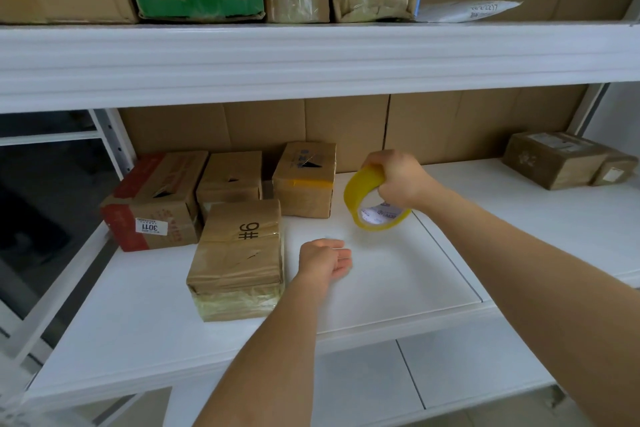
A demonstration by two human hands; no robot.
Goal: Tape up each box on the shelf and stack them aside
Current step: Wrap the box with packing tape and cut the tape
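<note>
A white shelf [346, 295] is being used as the work surface, backed by brown cardboard sheeting [346, 128]. At its left end, four boxes are being kept in a cluster: a red-printed box [152, 201] at far left, a plain box [230, 175] beside it, a box with a yellow tape band [304, 180] to the right, and, in front of these and nearest the edge, a tape-wrapped box marked "#6" [239, 260]. Two more taped boxes [561, 159] are being stored well apart at the far right. A yellow tape roll [372, 201] is being gripped by the right hand [398, 177], fingers curled through its core, above the shelf. The left hand [323, 258] is being held relaxed and empty just beside the "#6" box.
</note>
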